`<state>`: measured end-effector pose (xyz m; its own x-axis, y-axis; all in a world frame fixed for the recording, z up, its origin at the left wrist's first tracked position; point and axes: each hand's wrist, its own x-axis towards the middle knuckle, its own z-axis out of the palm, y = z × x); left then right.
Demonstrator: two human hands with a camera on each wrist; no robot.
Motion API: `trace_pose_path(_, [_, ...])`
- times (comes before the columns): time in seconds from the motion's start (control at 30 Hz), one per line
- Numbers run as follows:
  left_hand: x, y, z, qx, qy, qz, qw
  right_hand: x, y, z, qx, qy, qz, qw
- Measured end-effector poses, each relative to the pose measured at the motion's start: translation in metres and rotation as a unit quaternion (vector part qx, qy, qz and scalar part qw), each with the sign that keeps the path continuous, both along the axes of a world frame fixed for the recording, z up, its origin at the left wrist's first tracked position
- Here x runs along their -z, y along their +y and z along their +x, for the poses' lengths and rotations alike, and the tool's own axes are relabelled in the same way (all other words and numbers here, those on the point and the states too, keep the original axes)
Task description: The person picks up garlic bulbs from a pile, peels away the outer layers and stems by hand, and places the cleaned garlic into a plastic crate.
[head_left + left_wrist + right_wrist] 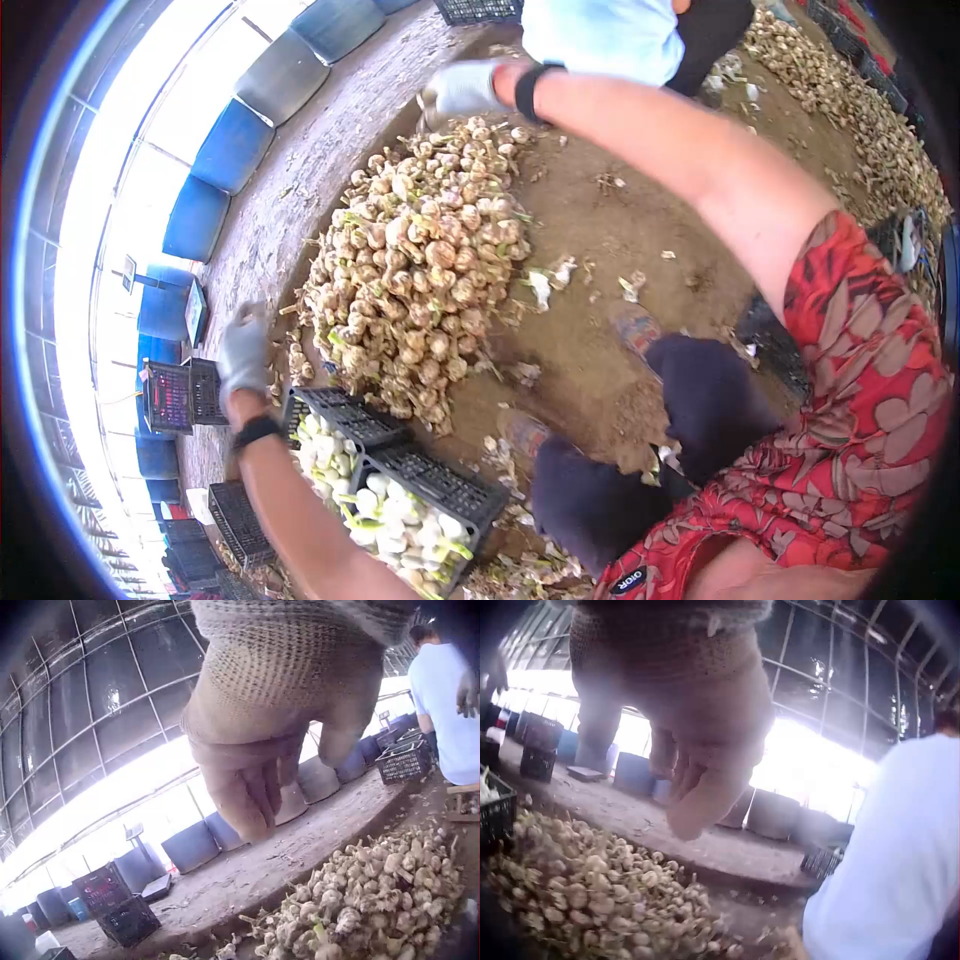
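A large heap of dirt-brown garlic bulbs [420, 260] lies on the ground in front of me in the head view. My gloved left hand [245, 350] hovers by the heap's left side, near the black crates; in the left wrist view its fingers [244, 802] hang loosely bent with nothing between them. Past the far end of the heap is my gloved right hand [465, 90]. The right wrist view shows its fingers [701, 795] drooping, also holding nothing. Close to my left forearm, two black plastic crates [435, 480] hold clean white bulbs with bits of green stem.
A person in a light blue shirt [600, 40] sits beyond my right hand. More garlic [850, 100] is spread at the far right. Stacked black crates [180, 395], a platform scale [196, 312] and blue barrels [230, 145] stand at the left. Loose peelings [540, 285] litter the dirt floor.
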<state>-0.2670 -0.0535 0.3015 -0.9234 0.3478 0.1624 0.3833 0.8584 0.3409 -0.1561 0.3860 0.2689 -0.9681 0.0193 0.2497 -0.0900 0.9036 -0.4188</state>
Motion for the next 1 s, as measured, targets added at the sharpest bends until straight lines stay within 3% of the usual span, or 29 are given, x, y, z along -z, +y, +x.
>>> trace_pose_path(0.03, [0.053,0.014,-0.037,0.021,-0.040,0.058,0.997,0.030,-0.005,-0.021,0.006,-0.008,0.002,1.000])
trace_pose_path(0.07, [0.112,0.028,-0.064,0.010,0.072,-0.038,0.997,0.064,-0.014,-0.042,0.055,-0.028,0.005,0.998])
trace_pose_path(0.1, [0.130,0.065,-0.035,0.037,0.033,-0.084,0.995,0.096,-0.023,-0.051,0.048,-0.052,-0.027,0.997])
trace_pose_path(0.13, [0.147,0.096,-0.012,0.033,-0.078,-0.041,0.996,0.123,-0.031,-0.059,0.061,-0.113,-0.041,0.991])
trace_pose_path(0.17, [0.182,0.115,-0.005,0.036,-0.105,0.005,0.994,0.152,-0.039,-0.061,0.071,-0.119,-0.047,0.989])
trace_pose_path(0.23, [0.264,0.139,-0.009,0.069,-0.015,0.042,0.997,0.197,-0.051,-0.073,0.084,-0.210,-0.098,0.969])
trace_pose_path(0.3, [0.276,0.168,0.007,0.085,0.005,0.032,0.996,0.254,-0.054,-0.089,0.072,-0.152,-0.103,0.980])
trace_pose_path(0.37, [0.295,0.181,0.002,0.108,-0.024,-0.030,0.993,0.275,-0.057,-0.097,0.006,-0.153,-0.138,0.978])
trace_pose_path(0.4, [0.297,0.189,0.007,0.076,0.022,-0.061,0.995,0.273,-0.067,-0.094,0.043,-0.146,-0.097,0.984])
trace_pose_path(0.43, [0.308,0.192,0.004,0.051,0.026,-0.058,0.997,0.297,-0.068,-0.105,0.043,-0.122,-0.163,0.978])
trace_pose_path(0.47, [0.306,0.189,0.004,0.049,-0.048,-0.042,0.997,0.311,-0.071,-0.106,0.027,-0.085,-0.259,0.962])
trace_pose_path(0.5, [0.311,0.182,0.004,0.069,-0.055,-0.020,0.996,0.293,-0.081,-0.092,0.050,-0.109,-0.227,0.967])
trace_pose_path(0.53, [0.307,0.174,0.009,0.093,-0.056,0.011,0.994,0.321,-0.082,-0.095,0.046,-0.055,-0.218,0.973])
trace_pose_path(0.57, [0.311,0.166,0.014,0.109,-0.062,0.028,0.992,0.320,-0.087,-0.088,0.034,-0.078,-0.210,0.974])
trace_pose_path(0.6, [0.311,0.159,0.025,0.150,-0.078,0.037,0.985,0.314,-0.095,-0.075,0.035,-0.120,-0.257,0.958])
trace_pose_path(0.63, [0.333,0.156,0.039,0.137,-0.031,-0.072,0.987,0.299,-0.106,-0.057,0.011,-0.143,-0.249,0.958])
trace_pose_path(0.67, [0.338,0.153,0.058,0.153,-0.002,-0.164,0.975,0.318,-0.107,-0.049,0.007,-0.159,-0.160,0.974])
trace_pose_path(0.7, [0.343,0.149,0.068,0.177,-0.016,-0.176,0.968,0.301,-0.125,-0.031,0.035,-0.191,-0.180,0.964])
trace_pose_path(0.73, [0.386,0.140,0.079,0.155,0.078,-0.109,0.979,0.319,-0.134,-0.019,0.050,-0.135,-0.163,0.976])
trace_pose_path(0.77, [0.382,0.136,0.090,0.163,0.069,-0.140,0.974,0.325,-0.144,-0.010,0.067,-0.078,-0.147,0.984])
trace_pose_path(0.87, [0.404,0.114,0.115,0.203,0.016,-0.154,0.967,0.334,-0.152,0.003,0.036,-0.058,-0.197,0.978])
trace_pose_path(0.93, [0.420,0.096,0.146,0.245,0.015,-0.136,0.960,0.337,-0.159,0.007,-0.043,-0.061,-0.185,0.980])
trace_pose_path(1.0, [0.426,0.080,0.169,0.251,-0.120,-0.102,0.955,0.309,-0.154,0.014,-0.095,-0.094,-0.124,0.983])
